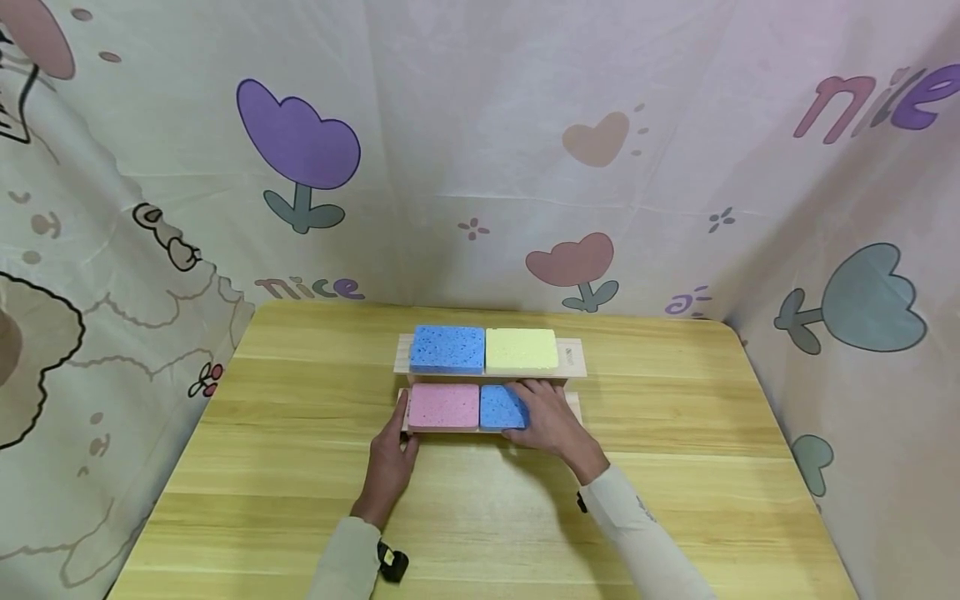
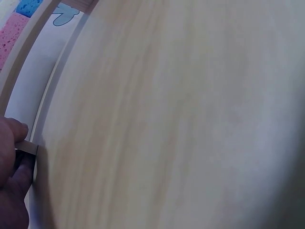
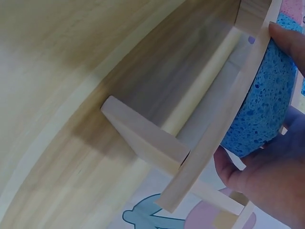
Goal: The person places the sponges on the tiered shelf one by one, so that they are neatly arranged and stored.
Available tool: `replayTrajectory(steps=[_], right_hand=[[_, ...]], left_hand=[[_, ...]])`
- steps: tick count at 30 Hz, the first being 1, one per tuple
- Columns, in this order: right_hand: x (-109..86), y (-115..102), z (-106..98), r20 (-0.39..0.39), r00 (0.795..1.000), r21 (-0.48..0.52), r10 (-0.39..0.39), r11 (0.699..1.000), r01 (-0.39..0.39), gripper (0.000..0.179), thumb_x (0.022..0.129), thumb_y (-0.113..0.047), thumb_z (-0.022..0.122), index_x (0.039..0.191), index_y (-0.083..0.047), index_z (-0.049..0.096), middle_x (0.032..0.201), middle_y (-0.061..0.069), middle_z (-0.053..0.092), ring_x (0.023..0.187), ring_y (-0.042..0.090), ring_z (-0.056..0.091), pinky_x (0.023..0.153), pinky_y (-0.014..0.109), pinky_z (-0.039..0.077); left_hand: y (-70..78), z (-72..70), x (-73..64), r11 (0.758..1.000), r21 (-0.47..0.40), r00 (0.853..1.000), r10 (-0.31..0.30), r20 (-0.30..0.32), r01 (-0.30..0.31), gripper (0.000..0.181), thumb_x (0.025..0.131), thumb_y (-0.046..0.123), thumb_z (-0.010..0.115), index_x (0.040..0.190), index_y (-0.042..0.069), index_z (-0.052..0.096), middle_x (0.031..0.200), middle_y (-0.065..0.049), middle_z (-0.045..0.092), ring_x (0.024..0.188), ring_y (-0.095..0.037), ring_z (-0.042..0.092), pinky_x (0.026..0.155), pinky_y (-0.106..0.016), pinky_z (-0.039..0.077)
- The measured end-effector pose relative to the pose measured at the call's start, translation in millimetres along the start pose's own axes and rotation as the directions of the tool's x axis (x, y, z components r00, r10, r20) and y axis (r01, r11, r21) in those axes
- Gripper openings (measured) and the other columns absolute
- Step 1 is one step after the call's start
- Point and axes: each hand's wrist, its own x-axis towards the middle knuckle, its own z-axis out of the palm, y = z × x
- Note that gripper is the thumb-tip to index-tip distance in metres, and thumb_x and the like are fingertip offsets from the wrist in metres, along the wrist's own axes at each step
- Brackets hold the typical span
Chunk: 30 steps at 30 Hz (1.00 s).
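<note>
A small two-tier wooden rack stands on the table. On its lower tier a pink sponge lies at the left, with a speckled blue sponge close against its right side. My right hand grips that blue sponge by its right part, thumb at the near edge and fingers over the far side; the palm hides its right end. In the right wrist view the blue sponge sits on the shelf board between thumb and fingers. My left hand holds the rack's left end, pinching the wood in the left wrist view.
Another blue sponge and a yellow sponge lie side by side on the upper tier. Wood-grain tabletop surrounds the rack. A printed cloth hangs behind the table and along both sides.
</note>
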Motion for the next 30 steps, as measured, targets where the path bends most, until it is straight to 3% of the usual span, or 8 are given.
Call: replayTrajectory(steps=[15,18,22,26,30], right_hand=[[10.8,8,4,0.002,1.000,0.003,-0.023,1.000,0.023,0.082,0.068,-0.041,0.084,0.137,-0.014,0.049,0.141,0.009,0.050,0.126,0.033,0.046,0.098,0.050,0.039],[11.9,11,5,0.000,1.000,-0.004,-0.013,1.000,0.013,0.083,0.067,-0.042,0.084,0.137,-0.016,0.049,0.138,0.010,0.051,0.122,0.032,0.047,0.096,0.048,0.040],[8.9,17,7,-0.001,1.000,0.022,0.012,1.000,-0.012,0.091,0.065,-0.045,0.084,0.142,-0.019,0.044,0.142,0.011,0.046,0.125,0.033,0.044,0.103,0.050,0.036],[0.4,20,9,-0.023,0.999,0.065,0.028,0.998,-0.027,0.099,0.063,-0.049,0.084,0.146,-0.022,0.037,0.144,0.010,0.042,0.128,0.033,0.040,0.108,0.054,0.032],[-14.6,23,-1,-0.042,0.998,0.116,0.040,0.993,-0.035,0.095,0.068,-0.049,0.081,0.147,-0.020,0.036,0.148,0.012,0.039,0.135,0.034,0.036,0.111,0.057,0.029]], left_hand=[[-5.6,4.9,5.2,0.998,-0.018,0.998,-0.055,0.034,0.056,0.076,0.089,-0.003,0.060,0.152,0.015,0.022,0.142,-0.018,0.048,0.108,-0.030,0.062,0.082,-0.037,0.057],[-4.0,7.4,8.2,0.997,-0.026,0.997,-0.067,0.042,0.068,0.077,0.088,-0.004,0.060,0.152,0.016,0.021,0.141,-0.018,0.049,0.105,-0.029,0.063,0.081,-0.037,0.057],[-2.8,8.9,10.1,0.997,-0.032,0.996,-0.071,0.052,0.073,0.080,0.087,-0.003,0.061,0.153,0.019,0.021,0.136,-0.017,0.054,0.093,-0.023,0.062,0.073,-0.032,0.056],[-7.0,7.0,11.3,0.995,-0.059,0.993,-0.080,0.092,0.086,0.085,0.086,0.007,0.066,0.153,0.019,0.017,0.139,-0.016,0.049,0.101,-0.025,0.061,0.080,-0.035,0.056],[-11.2,-5.9,12.3,0.980,-0.076,0.971,-0.169,0.172,0.184,0.096,0.082,0.036,0.072,0.154,0.027,0.009,0.152,-0.016,0.032,0.128,-0.038,0.045,0.099,-0.054,0.045]])
